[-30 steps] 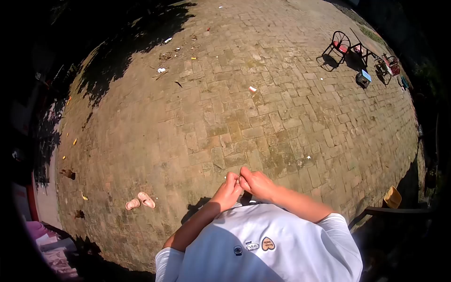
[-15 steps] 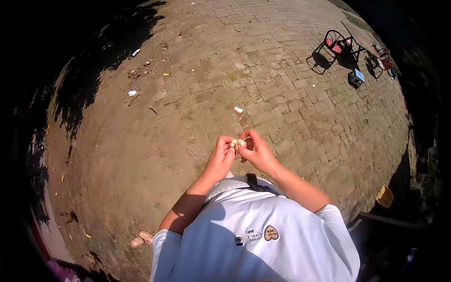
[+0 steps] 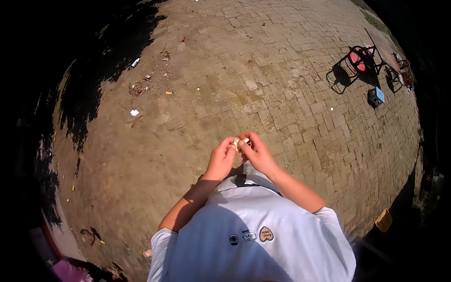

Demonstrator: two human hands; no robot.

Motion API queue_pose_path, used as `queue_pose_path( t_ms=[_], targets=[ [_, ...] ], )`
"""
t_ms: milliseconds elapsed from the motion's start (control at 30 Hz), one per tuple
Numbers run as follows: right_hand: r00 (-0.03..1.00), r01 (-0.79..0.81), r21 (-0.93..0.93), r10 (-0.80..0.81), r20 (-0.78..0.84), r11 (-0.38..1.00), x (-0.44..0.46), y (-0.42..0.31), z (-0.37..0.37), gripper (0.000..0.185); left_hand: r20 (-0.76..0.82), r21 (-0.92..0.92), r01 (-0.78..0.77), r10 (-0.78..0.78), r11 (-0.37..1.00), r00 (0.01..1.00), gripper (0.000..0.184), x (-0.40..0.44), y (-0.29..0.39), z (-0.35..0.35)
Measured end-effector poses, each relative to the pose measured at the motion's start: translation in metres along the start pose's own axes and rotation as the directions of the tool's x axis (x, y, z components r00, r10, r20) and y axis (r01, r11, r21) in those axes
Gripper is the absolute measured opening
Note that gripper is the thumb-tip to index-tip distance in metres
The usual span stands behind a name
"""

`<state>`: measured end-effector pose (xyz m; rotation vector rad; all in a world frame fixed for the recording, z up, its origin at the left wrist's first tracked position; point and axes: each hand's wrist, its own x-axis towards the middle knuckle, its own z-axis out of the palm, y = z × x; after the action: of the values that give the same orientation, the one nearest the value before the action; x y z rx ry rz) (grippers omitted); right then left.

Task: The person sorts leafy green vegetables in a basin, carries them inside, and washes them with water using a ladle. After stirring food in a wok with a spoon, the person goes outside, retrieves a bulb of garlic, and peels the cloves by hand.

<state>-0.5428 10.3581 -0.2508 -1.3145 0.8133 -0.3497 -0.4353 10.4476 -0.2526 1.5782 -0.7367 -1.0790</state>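
Observation:
My left hand (image 3: 220,160) and my right hand (image 3: 258,156) meet in front of my waist, above the brick paving. The thumb and fingers of the left are pinched on a small whitish piece of garlic (image 3: 236,144). My right hand is closed around more of the pale garlic, its thumb on the near side and fingers curled behind. Part of what it holds is hidden by those fingers. Below the hands are my light trousers and white shirt (image 3: 235,207).
Brick paving (image 3: 282,122) spreads all round. Dark chairs with a red seat (image 3: 357,61) and a blue-topped stool (image 3: 376,97) stand at upper right. White litter (image 3: 135,113) lies at left, a yellow container (image 3: 383,220) at lower right, pink cloth (image 3: 70,271) at lower left.
The head view has shifted, so the ground and chairs sit lower and the chairs further right. Both hands stay together; the garlic between the fingertips has turned slightly. The red-and-white litter ahead is no longer visible.

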Motion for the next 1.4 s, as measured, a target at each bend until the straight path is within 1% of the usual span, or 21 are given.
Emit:
queue_pose_path(
  t_ms=[33,100,167,267,333,400,433,467,500,600,667,733,833,900,933,967,1033,1100,1167,1233,1400],
  targets=[
    [1.000,0.007,0.004,-0.007,0.020,1.000,0.024,-0.008,-0.004,0.023,-0.009,-0.030,0.032,-0.032,0.999,0.999,0.020,0.019,0.009,-0.004],
    [0.996,0.086,-0.171,-0.081,0.034,0.982,0.079,-0.026,-0.013,0.023,-0.032,-0.054,0.021,-0.022,0.998,0.999,0.021,0.066,0.030,-0.014],
    [0.994,0.030,-0.062,-0.023,0.111,0.998,0.119,-0.071,-0.020,0.022,-0.134,-0.309,0.016,-0.060,0.951,0.989,0.018,0.106,0.045,-0.023],
    [0.973,0.161,-0.132,-0.135,0.186,0.978,0.186,-0.091,-0.023,0.020,-0.176,-0.356,-0.021,-0.045,0.934,0.983,0.016,0.162,0.071,-0.046],
    [0.954,0.055,-0.042,-0.040,0.297,0.998,0.239,-0.099,-0.025,0.017,-0.127,-0.378,0.049,-0.104,0.925,0.986,0.013,0.204,0.077,-0.067],
    [0.939,-0.074,0.083,0.041,0.342,0.994,0.287,-0.113,-0.022,0.015,-0.062,-0.337,0.047,-0.072,0.940,0.995,0.011,0.251,0.076,-0.091],
    [0.928,-0.038,0.134,-0.015,0.373,0.990,0.314,-0.115,-0.024,0.013,-0.058,-0.288,0.006,-0.024,0.958,0.998,0.011,0.278,0.074,-0.101],
    [0.939,-0.025,0.110,-0.014,0.343,0.994,0.339,-0.128,-0.023,0.012,-0.032,-0.360,-0.038,0.028,0.932,0.999,0.012,0.309,0.065,-0.110],
    [0.942,0.014,0.096,-0.045,0.332,0.995,0.367,-0.136,-0.023,0.011,-0.050,-0.229,-0.048,0.038,0.972,0.998,0.014,0.333,0.081,-0.122],
    [0.952,0.045,0.083,-0.068,0.299,0.995,0.425,-0.171,-0.024,0.012,-0.055,-0.338,-0.111,0.098,0.935,0.994,0.013,0.407,0.100,-0.141],
    [0.953,0.073,0.103,-0.100,0.285,0.992,0.472,-0.193,-0.034,0.012,0.011,-0.442,-0.041,0.051,0.896,0.999,0.014,0.449,0.131,-0.154],
    [0.948,0.192,0.058,-0.200,0.247,0.980,0.522,-0.203,-0.043,0.014,-0.050,-0.465,-0.098,0.085,0.880,0.995,0.014,0.491,0.146,-0.161],
    [0.942,0.218,0.061,-0.226,0.248,0.974,0.586,-0.222,-0.049,0.014,-0.128,-0.468,-0.160,0.113,0.869,0.985,0.013,0.548,0.162,-0.172],
    [0.933,0.247,0.029,-0.246,0.264,0.969,0.633,-0.233,-0.053,0.015,-0.257,-0.294,-0.244,0.170,0.924,0.952,0.013,0.588,0.173,-0.178],
    [0.920,0.305,0.021,-0.301,0.250,0.952,0.659,-0.233,-0.057,0.014,-0.346,-0.117,-0.272,0.217,0.955,0.913,0.013,0.612,0.174,-0.179],
    [0.906,0.360,0.012,-0.353,0.235,0.933,0.684,-0.234,-0.062,0.014,-0.358,-0.105,-0.271,0.218,0.957,0.908,0.013,0.637,0.176,-0.182],
    [0.890,0.387,-0.032,-0.364,0.273,0.921,0.727,-0.258,-0.074,0.013,-0.510,0.092,-0.370,0.362,0.925,0.780,0.013,0.685,0.188,-0.178],
    [0.872,0.422,-0.078,-0.381,0.307,0.903,0.776,-0.279,-0.095,0.013,-0.513,0.044,-0.318,0.295,0.947,0.806,0.014,0.737,0.203,-0.173],
    [0.805,0.576,-0.128,-0.533,0.261,0.807,0.829,-0.288,-0.119,0.013,-0.562,-0.221,-0.434,0.250,0.873,0.789,0.015,0.787,0.225,-0.161],
    [0.772,0.621,-0.125,-0.576,0.268,0.774,0.864,-0.329,-0.141,0.013,-0.529,-0.194,-0.406,0.253,0.893,0.810,0.017,0.835,0.252,-0.160],
    [0.809,0.582,-0.182,-0.543,0.224,0.792,0.949,-0.376,-0.192,0.012,-0.515,-0.265,-0.417,0.238,0.869,0.823,0.017,0.946,0.290,-0.147]
  ],
)
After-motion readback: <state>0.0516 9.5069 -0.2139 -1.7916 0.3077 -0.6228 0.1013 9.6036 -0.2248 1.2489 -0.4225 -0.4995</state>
